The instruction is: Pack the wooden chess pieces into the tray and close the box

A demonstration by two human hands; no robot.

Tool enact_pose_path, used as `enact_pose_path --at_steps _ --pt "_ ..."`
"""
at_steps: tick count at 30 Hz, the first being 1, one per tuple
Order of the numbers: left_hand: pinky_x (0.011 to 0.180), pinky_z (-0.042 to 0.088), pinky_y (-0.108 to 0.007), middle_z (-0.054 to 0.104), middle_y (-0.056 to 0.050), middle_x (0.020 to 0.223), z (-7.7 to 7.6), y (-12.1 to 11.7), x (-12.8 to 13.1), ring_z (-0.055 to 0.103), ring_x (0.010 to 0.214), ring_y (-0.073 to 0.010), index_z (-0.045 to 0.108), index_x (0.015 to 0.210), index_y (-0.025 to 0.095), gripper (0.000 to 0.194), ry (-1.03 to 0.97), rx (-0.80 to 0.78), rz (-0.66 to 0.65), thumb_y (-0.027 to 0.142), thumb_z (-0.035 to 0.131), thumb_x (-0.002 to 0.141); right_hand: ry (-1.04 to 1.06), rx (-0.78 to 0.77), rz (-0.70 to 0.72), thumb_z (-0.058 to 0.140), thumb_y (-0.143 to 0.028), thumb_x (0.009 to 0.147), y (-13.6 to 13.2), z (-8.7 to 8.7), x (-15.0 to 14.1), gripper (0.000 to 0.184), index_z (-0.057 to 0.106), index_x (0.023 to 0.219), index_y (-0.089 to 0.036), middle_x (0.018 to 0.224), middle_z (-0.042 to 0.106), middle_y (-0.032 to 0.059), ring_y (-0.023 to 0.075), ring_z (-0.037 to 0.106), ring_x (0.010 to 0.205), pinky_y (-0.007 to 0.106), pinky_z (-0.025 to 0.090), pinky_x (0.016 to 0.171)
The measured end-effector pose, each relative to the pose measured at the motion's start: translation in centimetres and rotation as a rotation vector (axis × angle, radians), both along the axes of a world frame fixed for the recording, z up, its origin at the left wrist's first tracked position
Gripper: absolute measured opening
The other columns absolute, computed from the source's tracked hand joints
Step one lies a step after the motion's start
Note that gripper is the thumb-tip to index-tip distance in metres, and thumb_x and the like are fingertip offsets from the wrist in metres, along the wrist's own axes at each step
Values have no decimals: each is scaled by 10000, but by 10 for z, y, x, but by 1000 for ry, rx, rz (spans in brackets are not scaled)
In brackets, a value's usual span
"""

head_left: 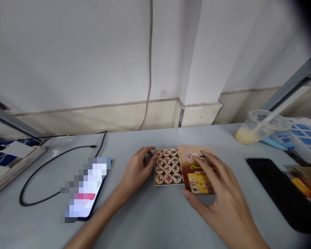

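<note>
An open box (pixel 155 184) of round Chinese chess pieces (pixel 167 168) lies on the desk, the pieces in rows with red and black characters facing up. My left hand (pixel 139 166) grips its left edge, thumb and fingers closed on the side wall. Over the box's right part lies the printed lid (pixel 197 174), brown and yellow with pictures of pieces. My right hand (pixel 220 183) grasps this lid, fingers across its top and thumb at the near left corner. The pieces beneath the lid are hidden.
A lit phone (pixel 93 186) and a black cable (pixel 22 193) lie to the left. On the right are a black phone-like slab (pixel 280 190), a plastic cup (pixel 248 129) with a straw and yellowish drink, and blue-and-white packaging (pixel 305 135). A wall rises behind the desk (pixel 150 221).
</note>
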State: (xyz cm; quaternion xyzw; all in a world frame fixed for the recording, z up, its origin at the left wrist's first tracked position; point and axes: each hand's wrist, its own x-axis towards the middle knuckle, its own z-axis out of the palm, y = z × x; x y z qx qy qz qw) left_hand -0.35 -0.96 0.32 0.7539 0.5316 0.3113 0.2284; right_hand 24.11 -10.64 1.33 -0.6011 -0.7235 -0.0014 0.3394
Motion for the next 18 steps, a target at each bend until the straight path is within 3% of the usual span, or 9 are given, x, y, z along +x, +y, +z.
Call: enact_pose_path --at_steps 5,8,14,18 --pt "676 489 -297 703 -54 1060 0 3 -4 587 670 -126 621 1259 216 312 -7 4 48 363 489 1018 -63 -19 22 572 -733 858 16 -2 -46 809 459 1462 -207 1508 465 190 433 398 1413 647 470 1026" --pt "703 495 -309 709 -66 1088 0 4 -5 619 724 -144 636 1243 213 307 0 -3 47 361 474 1028 -110 -44 69 536 -759 862 20 -9 -58 839 452 1474 -191 1531 440 203 447 383 1420 670 458 1035" --pt "798 513 -332 691 -74 1153 5 -2 0 663 924 -195 629 1268 227 339 16 -8 -14 409 453 1041 -148 -132 205 521 -519 976 17 -10 -48 679 315 1562 -245 1619 335 100 343 262 1517 567 418 1158" --pt "825 516 -345 683 -72 1146 6 -5 1 664 977 -214 629 1272 235 359 30 -11 -15 434 432 1047 -66 -148 135 487 -537 980 22 -2 -26 657 326 1543 -241 1577 392 114 332 371 1454 568 441 1128"
